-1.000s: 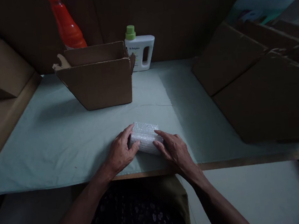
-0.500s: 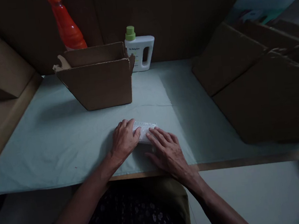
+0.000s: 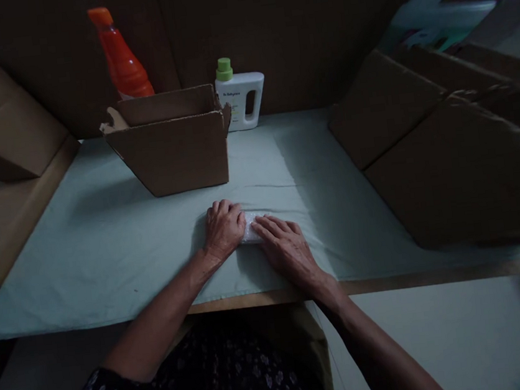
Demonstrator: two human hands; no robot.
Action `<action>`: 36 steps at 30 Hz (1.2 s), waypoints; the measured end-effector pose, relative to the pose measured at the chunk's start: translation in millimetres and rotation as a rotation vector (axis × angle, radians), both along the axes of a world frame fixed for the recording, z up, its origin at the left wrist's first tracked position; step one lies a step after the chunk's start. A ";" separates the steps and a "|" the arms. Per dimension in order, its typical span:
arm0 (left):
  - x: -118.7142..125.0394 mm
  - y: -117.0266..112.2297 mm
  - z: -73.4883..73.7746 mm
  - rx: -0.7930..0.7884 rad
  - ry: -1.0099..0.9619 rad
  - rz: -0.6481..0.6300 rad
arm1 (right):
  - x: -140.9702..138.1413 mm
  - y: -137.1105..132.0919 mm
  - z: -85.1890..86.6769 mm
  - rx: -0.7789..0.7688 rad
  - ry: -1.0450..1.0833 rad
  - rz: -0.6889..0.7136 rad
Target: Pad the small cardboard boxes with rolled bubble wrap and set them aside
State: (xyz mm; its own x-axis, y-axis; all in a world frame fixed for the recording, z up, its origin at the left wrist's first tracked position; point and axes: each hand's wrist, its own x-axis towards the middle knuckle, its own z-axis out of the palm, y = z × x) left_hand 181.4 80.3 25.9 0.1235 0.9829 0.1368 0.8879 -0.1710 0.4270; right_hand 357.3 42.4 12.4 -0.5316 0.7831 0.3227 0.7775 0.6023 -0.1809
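A small bubble-wrapped packet (image 3: 251,228) lies on the pale green cloth near the table's front edge; what is inside the wrap does not show. My left hand (image 3: 225,229) is closed around its left end, thumb on the near side. Across the right end lies my right hand (image 3: 289,248), its fingers over the top and its thumb hidden below. Beyond the hands stands an open cardboard box (image 3: 180,154) with slanted sides.
Behind the box are a red bottle with an orange cap (image 3: 126,66) and a white jug with a green cap (image 3: 242,100). Larger cardboard boxes (image 3: 464,178) stand at the right, with bottles behind them. Another cardboard box (image 3: 8,123) is at the left.
My left hand has closed further around the packet's left end. My right hand has come nearer, and its thumb has gone out of sight. The view has tilted up slightly.
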 end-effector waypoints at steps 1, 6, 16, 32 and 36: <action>-0.1 0.4 -0.5 -0.002 -0.029 -0.004 | -0.1 1.1 0.4 -0.004 -0.004 0.001; -7.8 -1.5 -1.3 -0.034 -0.254 -0.025 | 5.5 0.4 2.4 0.022 0.072 0.097; -46.4 -87.3 12.8 -0.502 -1.219 0.116 | 17.3 -52.2 23.7 0.247 0.476 0.247; -53.7 -121.8 5.4 -0.530 -1.420 -0.164 | -34.0 -78.3 14.0 -0.958 1.058 0.086; -52.7 -114.7 15.6 -0.454 -1.224 -0.021 | -21.6 -62.5 25.0 -0.747 0.867 0.060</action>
